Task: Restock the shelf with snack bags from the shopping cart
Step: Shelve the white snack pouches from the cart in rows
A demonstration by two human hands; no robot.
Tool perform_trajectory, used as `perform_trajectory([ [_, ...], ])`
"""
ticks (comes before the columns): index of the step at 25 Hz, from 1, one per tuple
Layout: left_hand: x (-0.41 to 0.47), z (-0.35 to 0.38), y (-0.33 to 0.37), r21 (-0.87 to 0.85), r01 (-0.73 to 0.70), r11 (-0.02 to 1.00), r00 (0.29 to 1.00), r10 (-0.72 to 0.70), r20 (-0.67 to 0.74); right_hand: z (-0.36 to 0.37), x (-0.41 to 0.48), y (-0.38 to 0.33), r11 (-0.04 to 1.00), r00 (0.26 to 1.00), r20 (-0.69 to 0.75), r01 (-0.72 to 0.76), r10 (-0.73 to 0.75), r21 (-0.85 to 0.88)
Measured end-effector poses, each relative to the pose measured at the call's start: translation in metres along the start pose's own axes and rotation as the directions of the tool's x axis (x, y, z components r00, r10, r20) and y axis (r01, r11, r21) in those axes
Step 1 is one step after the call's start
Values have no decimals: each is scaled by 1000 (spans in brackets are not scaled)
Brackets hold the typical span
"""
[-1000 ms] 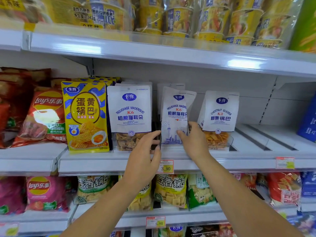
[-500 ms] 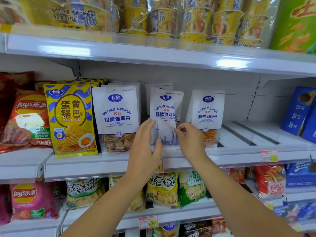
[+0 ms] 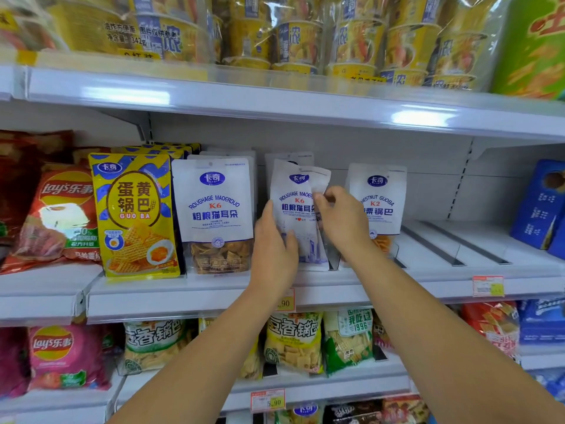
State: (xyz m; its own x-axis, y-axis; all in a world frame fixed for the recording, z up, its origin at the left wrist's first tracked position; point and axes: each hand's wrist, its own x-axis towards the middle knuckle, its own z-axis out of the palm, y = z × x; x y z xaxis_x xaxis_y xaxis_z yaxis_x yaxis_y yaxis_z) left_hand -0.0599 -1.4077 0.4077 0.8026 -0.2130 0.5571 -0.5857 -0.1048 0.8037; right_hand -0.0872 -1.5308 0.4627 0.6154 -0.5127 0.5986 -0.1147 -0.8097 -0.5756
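Note:
A white K6 snack bag stands on the middle shelf, its top right corner bent over. My left hand holds its lower left side, thumb on the bag's front. My right hand pinches its right edge halfway up. Another white K6 bag stands to its left and a white K2 bag to its right, partly behind my right hand. More white bags stand behind the held one. The shopping cart is out of view.
A yellow Guo Ba bag and red Lay's bags fill the shelf's left. Bare shelf lanes with dividers lie to the right, then blue boxes. Cup noodles sit above; more snack bags below.
Both hands have moved up the white K6 bag. My right hand went from its lower right edge to pinching the edge halfway up. The camera has drifted right.

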Motion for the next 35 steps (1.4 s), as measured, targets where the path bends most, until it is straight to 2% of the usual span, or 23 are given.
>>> perform_trajectory([
  [2, 4, 3, -3, -42, 32, 999, 997, -35, -67, -1, 1, 1, 999, 998, -54, 42, -42, -6],
  [4, 5, 6, -1, -86, 36, 996, 998, -41, -56, -1, -2, 1, 996, 992, -95, 82, -78, 43],
  [7, -3, 13, 10, -98, -51, 994, 998, 53, 16, -8, -11, -10, 970, 979, -184, 126, -87, 208],
  [10, -8, 16, 31, -52, -102, 993, 995, 103, 16, -23, -24, -23, 912, 949, -300, 204, -96, 355],
  [12, -10, 12, 43, -65, -96, 993, 995, 97, 12, -41, -35, -28, 876, 951, -284, 237, -121, 420],
  [13, -11, 8, 45, -87, -70, 994, 996, 75, 57, -48, -38, -29, 871, 957, -256, 237, -134, 430],
  [15, -10, -3, 42, -229, 63, 972, 961, 3, 275, -61, -42, -29, 858, 973, -199, 203, -120, 473],
  [17, -12, -17, 35, -436, 293, 851, 859, -34, 510, -69, -41, -28, 802, 992, -113, 110, -53, 587],
  [18, -13, -22, 33, -540, 435, 721, 811, -53, 582, -71, -41, -27, 764, 999, -38, 44, -26, 644],
  [20, -16, -28, 33, -635, 640, 433, 739, -120, 663, -67, -45, -20, 797, 993, 113, -86, 23, 598],
  [22, -19, -28, 31, -690, 680, 248, 726, -102, 680, -55, -64, -14, 787, 940, 313, -293, 134, 543],
  [24, -19, -27, 31, -736, 661, 142, 749, -87, 656, -38, -89, -9, 592, 807, 572, -536, 149, 602],
  [25, -16, -26, 32, -734, 662, 150, 749, -135, 648, -33, -97, -6, 481, 740, 661, -629, 127, 611],
  [26, -14, -24, 29, -721, 650, 240, 760, -209, 616, -30, -102, -4, 424, 714, 689, -666, 125, 614],
  [28, -9, -25, 28, -560, 578, 594, 810, -329, 486, -33, -101, 0, 491, 765, 626, -608, 152, 624],
  [29, -7, -26, 30, -472, 500, 726, 851, -313, 421, -36, -98, 3, 568, 816, 554, -538, 164, 624],
  [31, -4, -30, 35, -461, 347, 817, 926, -221, 306, -40, -93, 6, 708, 891, 426, -404, 159, 579],
  [33, -2, -34, 46, -474, 233, 849, 972, -186, 146, -44, -92, 8, 748, 917, 378, -338, 125, 571],
  [35, 2, -35, 48, -433, 193, 880, 981, -188, 55, -45, -93, 10, 765, 931, 356, -289, 84, 576],
])
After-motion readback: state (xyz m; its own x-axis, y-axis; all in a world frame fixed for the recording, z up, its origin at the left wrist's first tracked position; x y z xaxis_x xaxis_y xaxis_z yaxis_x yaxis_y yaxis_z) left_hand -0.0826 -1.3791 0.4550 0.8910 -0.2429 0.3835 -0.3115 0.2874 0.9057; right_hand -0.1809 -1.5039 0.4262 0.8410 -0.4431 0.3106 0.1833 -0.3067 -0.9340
